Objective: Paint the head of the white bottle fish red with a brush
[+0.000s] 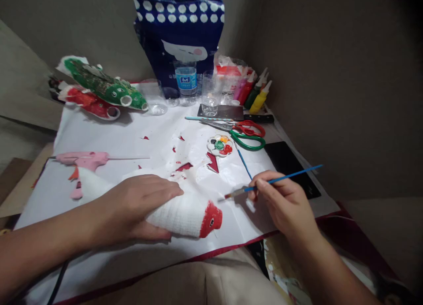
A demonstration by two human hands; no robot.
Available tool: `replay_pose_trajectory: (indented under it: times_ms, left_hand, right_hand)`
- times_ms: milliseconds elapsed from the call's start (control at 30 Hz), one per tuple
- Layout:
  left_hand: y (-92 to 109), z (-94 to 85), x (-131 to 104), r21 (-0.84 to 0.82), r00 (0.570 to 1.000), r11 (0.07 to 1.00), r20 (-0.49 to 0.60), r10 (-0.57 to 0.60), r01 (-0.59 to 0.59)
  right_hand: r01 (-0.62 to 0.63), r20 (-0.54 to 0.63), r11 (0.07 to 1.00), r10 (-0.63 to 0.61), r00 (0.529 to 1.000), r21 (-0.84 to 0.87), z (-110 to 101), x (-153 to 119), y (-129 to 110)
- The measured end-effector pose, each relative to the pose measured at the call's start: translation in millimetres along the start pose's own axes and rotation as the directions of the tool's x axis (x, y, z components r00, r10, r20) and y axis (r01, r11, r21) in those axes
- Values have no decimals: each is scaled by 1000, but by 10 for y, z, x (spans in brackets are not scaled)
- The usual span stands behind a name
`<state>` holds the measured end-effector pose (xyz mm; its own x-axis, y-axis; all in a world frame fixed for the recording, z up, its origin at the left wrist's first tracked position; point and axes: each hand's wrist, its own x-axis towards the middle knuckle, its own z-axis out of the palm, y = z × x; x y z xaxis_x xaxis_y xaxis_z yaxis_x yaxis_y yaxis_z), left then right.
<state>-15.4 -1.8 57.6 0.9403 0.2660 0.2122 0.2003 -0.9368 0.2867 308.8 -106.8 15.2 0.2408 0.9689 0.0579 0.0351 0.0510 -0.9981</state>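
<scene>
Left hand (148, 206) wraps white fish shape (185, 217), fingers curled over its body, near front edge of desk (109, 140); red-painted head with eye points right. Right hand (284, 199) pinches blue paintbrush (294, 174) between thumb and fingers, bristles just beside the head. Flower-shaped palette (219, 145) sits right of desk middle; pink glue gun (89, 159) by left edge. Back edge: clear bottle (187, 81), blue label reads "PURE"; dark blue bag (188, 34) behind it, small print not safely legible.
</scene>
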Motion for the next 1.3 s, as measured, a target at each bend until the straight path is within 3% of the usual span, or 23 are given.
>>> replay_pose_trajectory:
  times_ms: [133,233,367,567,967,1100,1200,1300]
  left_hand:
    - [32,-29,19,39,1000,999,-1,-17,17]
    - [34,-38,20,27,1000,1000,-9,-10,10]
    - [0,-20,8,7,1000,1000,-8,-17,18]
    - [-20,11,1,3,1000,1000,-20,-19,19]
    - [7,-23,-2,-5,1000,1000,4,-14,15]
    - [23,-29,27,2,1000,1000,-5,-17,17]
    - [-2,-9,19,-5,1000,1000,-8,-19,19]
    - [-33,14,-13,-31,1000,999,-9,-22,21]
  right_hand:
    - [217,-84,917,-259,962,-335,-53,316,-132]
    - [300,-23,813,-358,933,-500,-45,520,-104]
    - [394,104,700,-419,902,-596,-17,646,25]
    - [387,126,698,-396,909,-603,-25,684,65]
    - [360,127,764,-348,929,-535,-6,750,64]
    - [329,38,795,-361,932,-510,-27,691,-24]
    - [215,-67,943,-239,969,-255,-44,526,-120]
    - [-14,-13,994,16,1000,110,-36,274,-138]
